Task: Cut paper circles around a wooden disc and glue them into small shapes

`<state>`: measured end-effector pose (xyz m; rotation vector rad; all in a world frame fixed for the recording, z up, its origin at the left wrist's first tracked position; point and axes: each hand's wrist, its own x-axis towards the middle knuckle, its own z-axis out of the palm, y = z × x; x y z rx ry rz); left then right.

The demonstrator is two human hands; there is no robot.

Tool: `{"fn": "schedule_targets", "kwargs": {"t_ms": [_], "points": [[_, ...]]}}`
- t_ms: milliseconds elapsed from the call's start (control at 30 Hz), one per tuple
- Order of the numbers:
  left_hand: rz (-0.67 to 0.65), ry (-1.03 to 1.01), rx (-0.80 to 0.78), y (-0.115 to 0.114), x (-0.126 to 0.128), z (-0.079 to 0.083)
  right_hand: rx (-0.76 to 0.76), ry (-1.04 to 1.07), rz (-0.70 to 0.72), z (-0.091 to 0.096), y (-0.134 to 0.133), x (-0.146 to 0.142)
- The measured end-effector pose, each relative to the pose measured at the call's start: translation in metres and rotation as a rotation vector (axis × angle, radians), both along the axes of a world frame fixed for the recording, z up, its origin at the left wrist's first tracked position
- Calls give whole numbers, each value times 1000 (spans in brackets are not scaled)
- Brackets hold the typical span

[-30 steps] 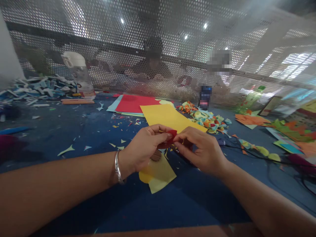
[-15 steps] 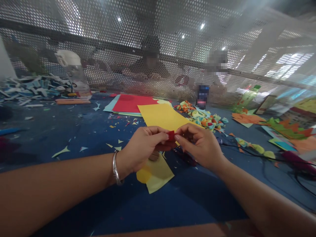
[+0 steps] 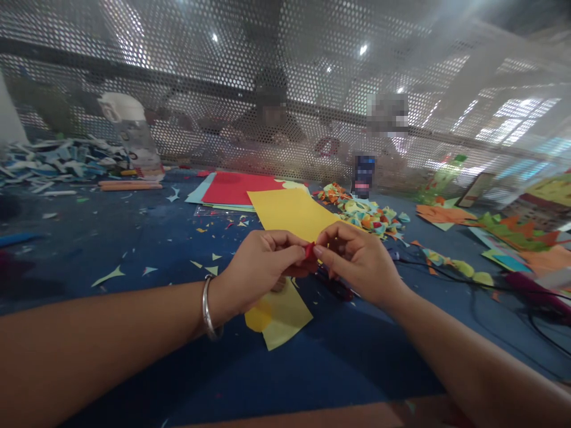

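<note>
Between the fingertips of both hands is a small piece of red paper [image 3: 309, 251], mostly covered by the fingers. My left hand [image 3: 263, 264], with a silver bangle on its wrist, pinches it from the left. From the right, my right hand [image 3: 359, 258] pinches it with thumb and forefinger. Below the left hand lie a pale yellow paper piece [image 3: 289, 318] and a rounded deeper-yellow piece [image 3: 259, 316]. Just beyond the hands, a yellow sheet [image 3: 289, 208] overlaps a red sheet [image 3: 236, 187]. A dark shiny object [image 3: 339, 289] under the right hand is partly hidden.
A clear bottle [image 3: 140, 142] stands at the back left beside a heap of blue and white scraps [image 3: 66, 163]. Folded colourful paper pieces [image 3: 370, 214] are piled behind the right hand. A black cable [image 3: 450, 277] crosses the right side. A perforated metal screen [image 3: 200, 77] borders the table's back.
The fingertips have closed in on the red paper, so less of it shows and it looks more pinched together. Both hands stay almost in place.
</note>
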<state>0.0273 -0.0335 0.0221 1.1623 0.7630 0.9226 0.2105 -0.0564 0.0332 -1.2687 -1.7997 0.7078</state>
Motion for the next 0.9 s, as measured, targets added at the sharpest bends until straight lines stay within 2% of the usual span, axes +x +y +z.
{"fn": "schedule_targets", "kwargs": {"t_ms": [300,467,600,700,900], "points": [[33,58,47,0,0,-1,-14,16,31,2,-3,-1],[45,182,150,1,-2,-4,-4,44,39,1,-3,-1],[46,205,275,0,-3,-5,13,53,57,2,-3,-2],[46,234,303,-1,-3,-3,15,44,72,3,-5,-2],[-42,180,284,-3,-7,-1,10,68,60,3,-4,-1]]}}
